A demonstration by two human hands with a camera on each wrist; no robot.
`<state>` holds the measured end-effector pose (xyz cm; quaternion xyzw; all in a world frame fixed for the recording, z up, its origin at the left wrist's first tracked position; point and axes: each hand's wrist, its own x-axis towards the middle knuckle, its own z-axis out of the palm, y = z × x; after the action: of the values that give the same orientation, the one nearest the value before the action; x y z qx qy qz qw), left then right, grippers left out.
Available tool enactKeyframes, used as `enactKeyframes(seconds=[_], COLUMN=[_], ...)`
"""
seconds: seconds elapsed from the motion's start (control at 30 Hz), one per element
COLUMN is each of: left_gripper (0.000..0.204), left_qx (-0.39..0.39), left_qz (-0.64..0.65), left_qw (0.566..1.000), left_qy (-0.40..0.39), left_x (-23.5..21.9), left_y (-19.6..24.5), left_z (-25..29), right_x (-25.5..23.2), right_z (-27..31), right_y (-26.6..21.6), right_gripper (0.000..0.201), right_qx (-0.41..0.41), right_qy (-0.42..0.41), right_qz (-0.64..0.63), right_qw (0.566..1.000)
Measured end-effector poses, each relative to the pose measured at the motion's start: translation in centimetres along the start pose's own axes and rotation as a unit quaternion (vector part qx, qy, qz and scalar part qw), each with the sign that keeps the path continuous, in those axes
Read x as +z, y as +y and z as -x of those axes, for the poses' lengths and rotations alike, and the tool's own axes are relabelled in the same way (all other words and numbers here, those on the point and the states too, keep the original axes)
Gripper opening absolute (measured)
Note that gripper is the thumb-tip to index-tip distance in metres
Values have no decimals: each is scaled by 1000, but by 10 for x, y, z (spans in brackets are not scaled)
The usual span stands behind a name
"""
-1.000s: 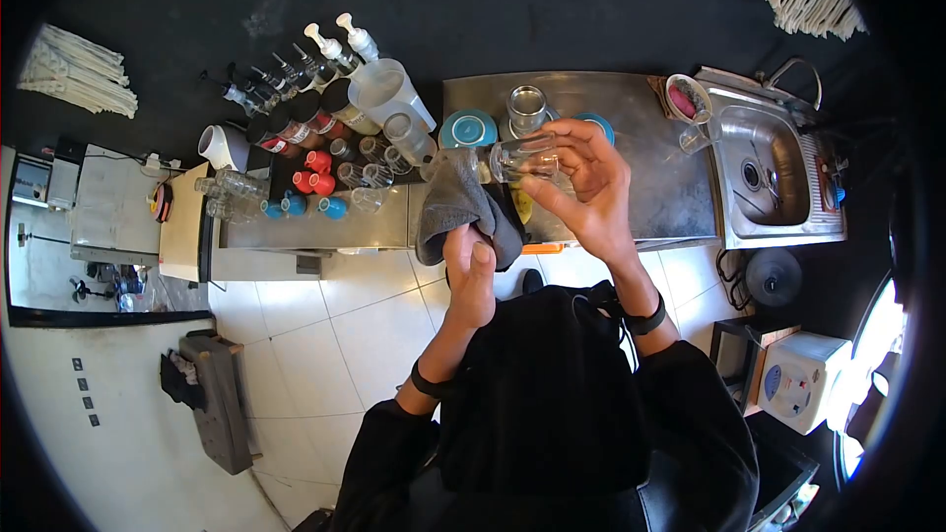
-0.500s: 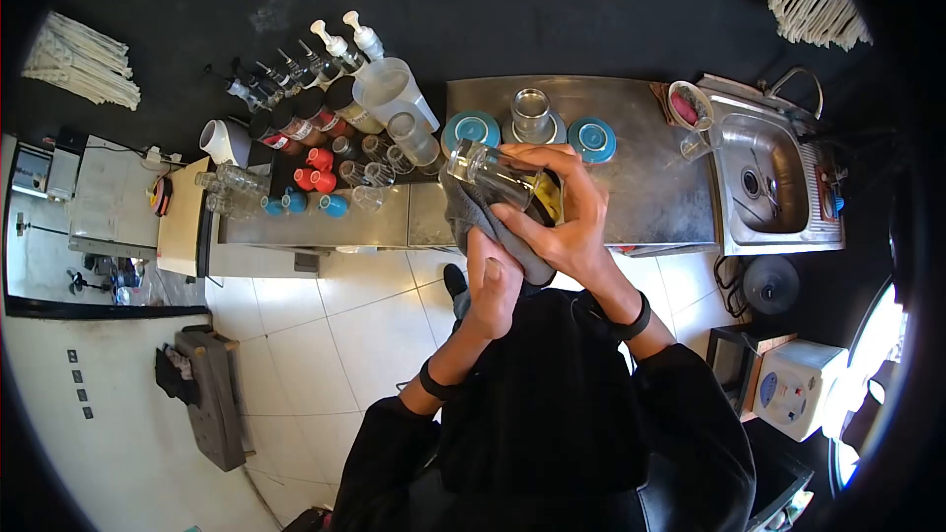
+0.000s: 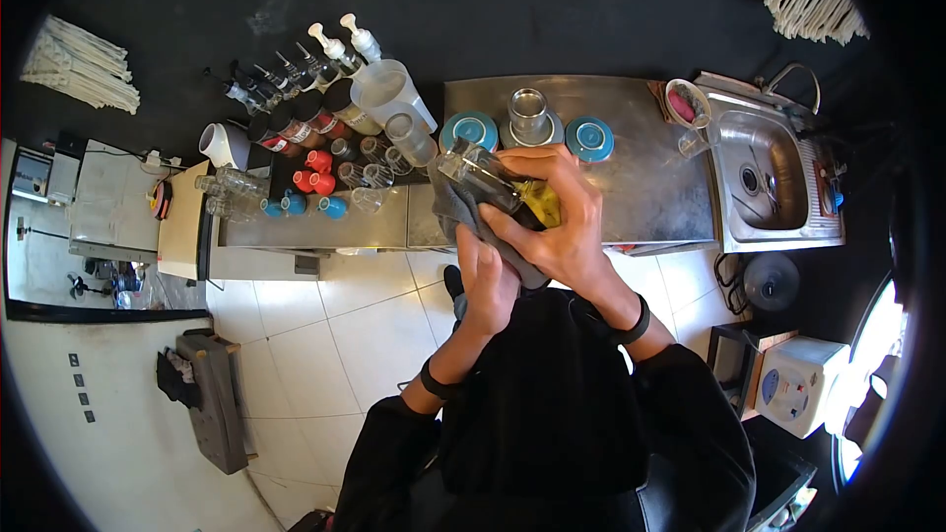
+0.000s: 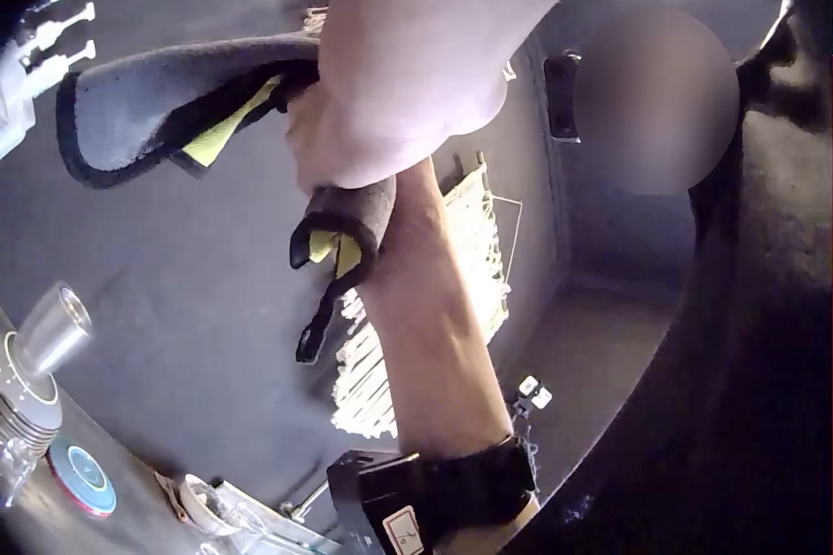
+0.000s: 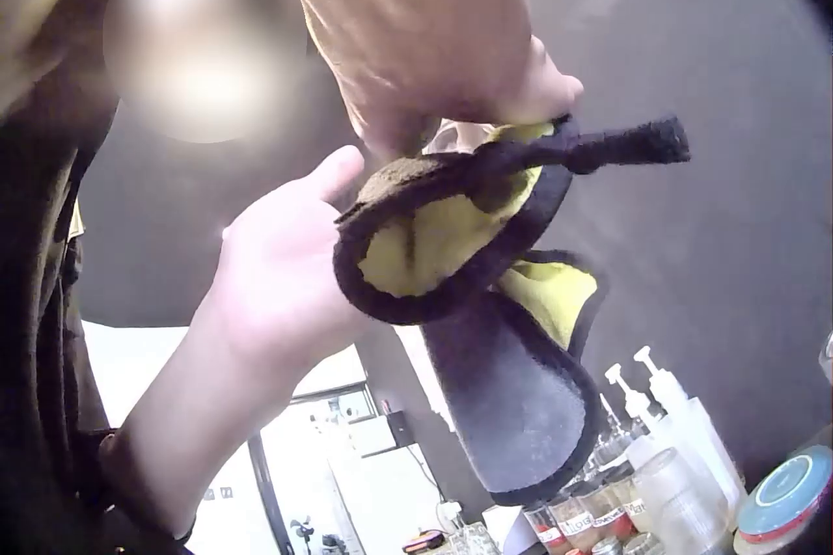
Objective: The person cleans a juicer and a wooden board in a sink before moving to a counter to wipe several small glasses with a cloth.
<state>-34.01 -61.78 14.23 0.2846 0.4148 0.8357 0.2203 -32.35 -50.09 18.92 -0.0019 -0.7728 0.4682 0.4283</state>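
In the head view my right hand (image 3: 564,215) grips a clear drinking glass (image 3: 479,171), fingers over its far side and thumb on the near side. The glass is tilted, one end pointing up and left. A grey microfibre cloth (image 3: 449,205) with a yellow reverse lies beneath and around it. My left hand (image 3: 488,288) holds the cloth from below, its thumb lying straight along the outside. From the right wrist, the cloth (image 5: 514,392) shows a black border and hangs in folds beside my left hand (image 5: 280,269). The fabric hides the left fingertips.
A steel counter (image 3: 650,187) bears blue saucers (image 3: 591,139) and an upright glass (image 3: 529,108) behind the hands. Several glasses, red cups (image 3: 319,160), blue cups (image 3: 293,202), jars and a translucent pitcher (image 3: 389,94) stand left. At the right is a sink (image 3: 759,138).
My right hand has come down and left with the glass, which has swung from level to tilted. The hands are closer together, and the cloth now lies along the glass's side.
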Motion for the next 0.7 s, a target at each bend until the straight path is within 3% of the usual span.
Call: enactKeyframes(seconds=[0.17, 0.27, 0.33, 0.4, 0.47, 0.5, 0.7], left_gripper=[61, 57, 55, 56, 56, 57, 55], left_qx=[6, 11, -2, -90, -93, -97, -86], left_qz=[-9, -44, -33, -86, -120, -146, -214], left_qw=[999, 998, 998, 989, 983, 981, 973], left_qy=[41, 54, 59, 81, 104, 84, 15], left_x=[-3, -5, -5, -12, -16, -15, -6], left_y=[5, 6, 11, 13, 13, 17, 32], left_z=[-5, -6, -6, -4, -5, -7, -19], right_x=[-3, -6, -11, -16, -27, -29, -25], right_z=[1, 1, -7, -9, -12, -14, -10], right_y=[-2, -1, -6, 3, 6, 6, 21], right_gripper=[34, 37, 45, 51, 51, 44, 35], right_qx=[-23, 5, 94, 114, 200, 247, 267], right_qy=[-23, -43, -84, -96, -193, -201, -89], right_qz=[18, -33, -85, -110, -158, -229, -312], right_qw=[999, 999, 988, 983, 948, 920, 907])
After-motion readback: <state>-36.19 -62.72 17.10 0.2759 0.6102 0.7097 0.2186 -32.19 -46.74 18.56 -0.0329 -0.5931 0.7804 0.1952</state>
